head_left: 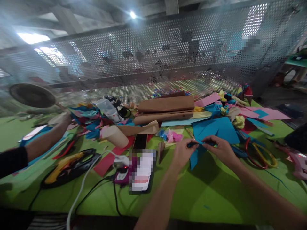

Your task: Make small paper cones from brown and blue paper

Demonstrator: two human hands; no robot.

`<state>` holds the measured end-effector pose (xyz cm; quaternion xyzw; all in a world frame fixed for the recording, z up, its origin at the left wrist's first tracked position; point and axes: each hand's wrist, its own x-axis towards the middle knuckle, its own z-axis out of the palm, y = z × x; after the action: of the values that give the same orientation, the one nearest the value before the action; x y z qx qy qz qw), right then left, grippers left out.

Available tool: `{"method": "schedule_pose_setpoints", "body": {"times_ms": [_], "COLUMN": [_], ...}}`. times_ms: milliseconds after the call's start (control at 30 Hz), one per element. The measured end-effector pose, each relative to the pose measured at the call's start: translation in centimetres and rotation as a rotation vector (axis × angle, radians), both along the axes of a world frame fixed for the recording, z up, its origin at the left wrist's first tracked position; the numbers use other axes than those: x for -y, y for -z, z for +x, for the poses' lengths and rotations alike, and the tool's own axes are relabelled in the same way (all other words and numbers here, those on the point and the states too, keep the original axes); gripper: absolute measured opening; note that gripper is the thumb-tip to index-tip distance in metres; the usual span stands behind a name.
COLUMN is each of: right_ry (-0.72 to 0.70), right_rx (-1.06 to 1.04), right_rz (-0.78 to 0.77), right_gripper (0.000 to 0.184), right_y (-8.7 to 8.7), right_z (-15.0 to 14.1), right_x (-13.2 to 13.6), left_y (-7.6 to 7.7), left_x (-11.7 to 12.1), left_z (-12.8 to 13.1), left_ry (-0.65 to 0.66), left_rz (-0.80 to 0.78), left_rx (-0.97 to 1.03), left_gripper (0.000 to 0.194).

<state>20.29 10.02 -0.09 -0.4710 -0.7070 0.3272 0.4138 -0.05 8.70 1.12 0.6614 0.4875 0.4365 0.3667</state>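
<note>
Both of my hands pinch a small piece of blue paper (195, 157) above the green table. My left hand (182, 152) grips its left side, fingers closed, with a dark blue edge at the fingertips. Opposite it, my right hand (219, 147) presses the paper's upper right part between thumb and fingers. One strip of the piece hangs down below the fingertips. Just behind lies a larger blue sheet (224, 127), partly covered by my right hand. Small bags of pink and blue bits (174, 136) rest beyond my left hand.
Scissors with red and yellow handles (255, 155) and a pink tool (299, 164) lie right. On the left are a phone (144, 172), a power strip (122, 177), cables and a yellow glue gun (61, 167). Brown paper rolls (165, 103) lie behind. Another person's arm (48, 135) reaches in.
</note>
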Motion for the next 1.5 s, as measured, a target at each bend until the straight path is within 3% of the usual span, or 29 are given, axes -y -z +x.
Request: {"method": "schedule_pose_setpoints", "body": {"times_ms": [233, 467, 667, 933, 1500], "right_ry": [0.045, 0.08, 0.038, 0.076, 0.132], "right_rx": [-0.107, -0.32, -0.369, -0.391, -0.48], "right_rz": [-0.066, -0.171, -0.202, -0.202, -0.178], "right_gripper": [0.023, 0.033, 0.034, 0.034, 0.035], "right_y": [-0.4, -0.7, -0.2, 0.0, -0.2], "right_z": [-0.1, 0.2, -0.2, -0.3, 0.6], "right_x": [0.0, -0.3, -0.4, -0.4, -0.8], "left_y": [0.8, 1.4, 1.8, 2.0, 0.6], "left_x": [-0.5, -0.9, -0.9, -0.8, -0.6], "left_z": [-0.3, -0.2, -0.2, 0.3, -0.2], "left_ry": [-0.006, 0.141, 0.015, 0.093, 0.049], "left_rz": [-0.062, -0.218, -0.195, -0.26, -0.332], "left_rx": [0.125, 0.369, 0.308, 0.319, 0.355], "left_gripper": [0.014, 0.023, 0.023, 0.027, 0.03]}}
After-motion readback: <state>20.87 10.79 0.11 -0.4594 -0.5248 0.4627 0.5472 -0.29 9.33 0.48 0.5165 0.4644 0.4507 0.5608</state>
